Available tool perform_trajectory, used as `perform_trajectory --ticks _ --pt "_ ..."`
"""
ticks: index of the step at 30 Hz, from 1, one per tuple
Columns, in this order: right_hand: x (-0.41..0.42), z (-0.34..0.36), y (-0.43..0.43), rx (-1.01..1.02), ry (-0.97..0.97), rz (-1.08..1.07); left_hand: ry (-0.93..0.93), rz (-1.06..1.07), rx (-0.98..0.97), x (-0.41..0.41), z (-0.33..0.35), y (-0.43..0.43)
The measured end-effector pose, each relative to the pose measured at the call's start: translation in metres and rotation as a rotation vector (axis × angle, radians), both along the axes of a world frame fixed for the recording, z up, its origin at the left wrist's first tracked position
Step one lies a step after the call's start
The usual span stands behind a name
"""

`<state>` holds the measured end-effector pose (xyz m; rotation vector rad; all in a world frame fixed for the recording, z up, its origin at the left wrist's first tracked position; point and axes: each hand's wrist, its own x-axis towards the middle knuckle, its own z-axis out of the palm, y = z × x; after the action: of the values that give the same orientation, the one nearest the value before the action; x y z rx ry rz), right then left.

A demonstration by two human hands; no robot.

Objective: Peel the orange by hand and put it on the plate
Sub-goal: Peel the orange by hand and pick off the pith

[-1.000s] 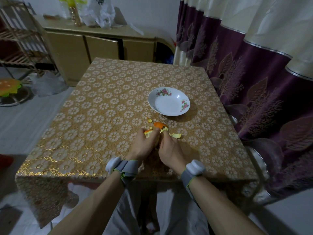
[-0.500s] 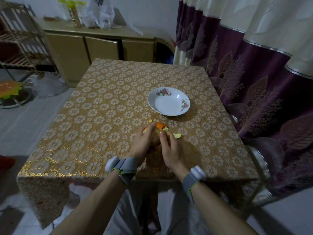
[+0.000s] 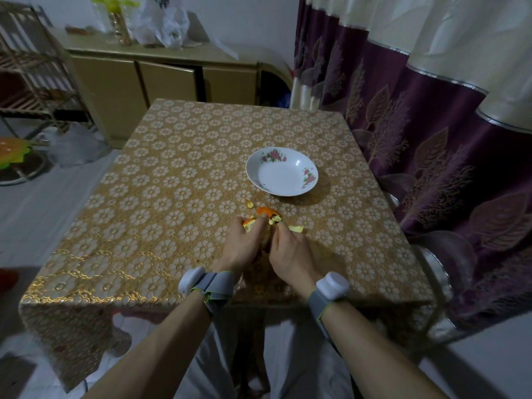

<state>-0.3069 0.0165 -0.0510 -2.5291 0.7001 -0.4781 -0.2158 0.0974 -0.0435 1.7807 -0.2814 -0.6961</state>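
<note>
2 hands meet on the orange, which is held just above the near middle of the surface, close to the person's edge. Little of the fruit shows: a pale, stripped patch between the palms and a bit of bright rind at the far left, so I judge the peeling part done and not finished.

The left hand has the fruit in its grip, fingers curled over the top and side. The right hand comes in from the other side with its fingertips at the fruit's far right. Whether that grip pinches a flap of rind or only presses there, I cannot tell, as the thumb is hidden.

Just beyond the fingertips lie 3 peel scraps: an orange curl, a yellowish piece to its right and a small crumb farther out. All are on the cloth, none on the dish.

The flowered plate stands past those scraps, ahead of the fruit and a little to the right, apart from it and holding nothing. That is the line that matters: the fruit must go forward and slightly rightward over the scraps. The right hand is on the plate's side, so it looks the handier one for the set-down. The fruit is round, so its heading hardly counts.

Grey wrist bands sit on both arms, and a purple curtain hangs to the right.
</note>
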Motion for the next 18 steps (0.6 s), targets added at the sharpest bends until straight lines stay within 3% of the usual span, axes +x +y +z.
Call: perform_trajectory --ticks 4,7,10,18 --pt "-0.002 -0.008 -0.006 0.111 0.043 -0.157 0.211 -0.016 -0.156 -0.001 0.0 0.004" --pt "-0.006 -0.017 -0.006 0.173 -0.098 -0.136 0.246 0.005 -0.231 0.007 -0.001 0.007" --pt "-0.007 -0.009 -0.004 0.283 -0.251 -0.083 0.197 0.034 -0.182 0.011 -0.004 0.009" --pt "0.001 -0.008 0.0 0.193 -0.17 0.086 0.019 -0.029 -0.139 0.001 0.008 0.006"
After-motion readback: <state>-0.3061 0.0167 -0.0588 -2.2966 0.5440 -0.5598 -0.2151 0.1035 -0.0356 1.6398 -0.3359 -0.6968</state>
